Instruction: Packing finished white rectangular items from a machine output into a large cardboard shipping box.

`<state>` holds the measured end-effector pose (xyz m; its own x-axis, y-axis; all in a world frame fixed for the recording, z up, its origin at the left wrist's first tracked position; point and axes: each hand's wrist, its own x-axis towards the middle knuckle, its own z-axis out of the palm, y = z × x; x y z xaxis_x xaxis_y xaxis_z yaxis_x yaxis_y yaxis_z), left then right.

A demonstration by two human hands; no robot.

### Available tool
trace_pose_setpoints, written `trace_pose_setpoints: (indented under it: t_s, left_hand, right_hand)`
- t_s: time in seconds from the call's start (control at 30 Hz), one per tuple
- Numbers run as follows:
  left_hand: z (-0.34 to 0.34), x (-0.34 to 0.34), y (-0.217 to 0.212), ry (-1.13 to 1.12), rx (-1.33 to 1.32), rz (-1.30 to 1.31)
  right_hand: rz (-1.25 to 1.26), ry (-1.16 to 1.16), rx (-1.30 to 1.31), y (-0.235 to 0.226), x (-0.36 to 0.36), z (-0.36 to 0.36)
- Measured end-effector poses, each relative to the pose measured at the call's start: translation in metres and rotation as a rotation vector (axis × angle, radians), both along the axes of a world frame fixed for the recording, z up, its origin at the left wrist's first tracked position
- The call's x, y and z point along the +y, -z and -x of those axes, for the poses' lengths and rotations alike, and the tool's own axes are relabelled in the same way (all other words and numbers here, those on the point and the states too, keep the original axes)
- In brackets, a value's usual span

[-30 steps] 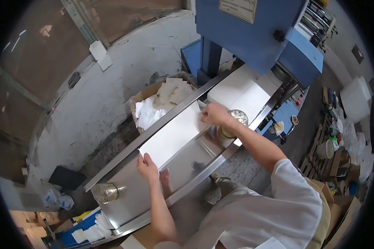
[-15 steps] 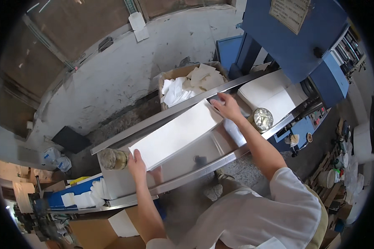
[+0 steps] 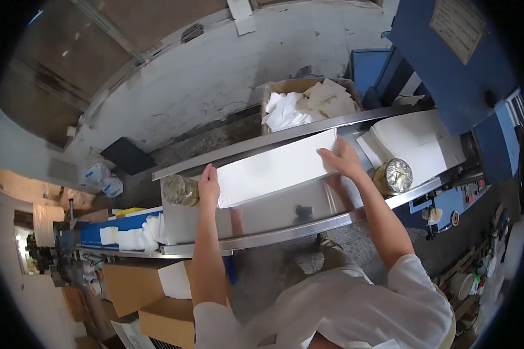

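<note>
Between my two hands lies a long stack of white paper point(image 3: 273, 168) over the steel trough point(image 3: 268, 218). My left hand point(image 3: 209, 185) is pressed against the stack's left end, with its fingers close together. At the opposite end, my right hand point(image 3: 344, 159) grips the stack, its thumb over the top. A wrapped, shiny cylinder point(image 3: 180, 191) stands just left of my left hand. Another such cylinder point(image 3: 393, 176) is beside my right wrist, in front of fanned white sheets point(image 3: 413, 136).
Beyond the trough, a cardboard box point(image 3: 265, 119) holds crumpled paper. A blue machine point(image 3: 448, 70) rises at the right. A blue belt point(image 3: 93, 232) carrying white paper pieces runs off at the left. An open carton point(image 3: 131, 285) sits below, near my left arm.
The view has turned, so the scene sits further right. My right hand has closed on the stack's right end, and the stack lies more level across the view.
</note>
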<state>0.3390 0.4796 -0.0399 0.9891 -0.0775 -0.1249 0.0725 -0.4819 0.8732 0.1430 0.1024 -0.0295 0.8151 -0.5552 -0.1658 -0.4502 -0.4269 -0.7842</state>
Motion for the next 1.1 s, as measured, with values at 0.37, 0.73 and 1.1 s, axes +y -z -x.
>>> trace_pose_setpoints:
  t_s: [0.37, 0.73, 1.1]
  left_hand:
    - [0.018, -0.008, 0.005, 0.086, 0.173, -0.147]
    - [0.076, -0.077, -0.012, 0.118, -0.006, -0.018]
    - [0.131, -0.063, -0.064, -0.097, -0.218, 0.338]
  right_hand:
    - [0.092, -0.009, -0.042, -0.016, 0.017, 0.000]
    - [-0.083, -0.032, -0.105, -0.019, 0.048, -0.003]
    - [-0.166, -0.081, -0.524, -0.057, 0.091, 0.007]
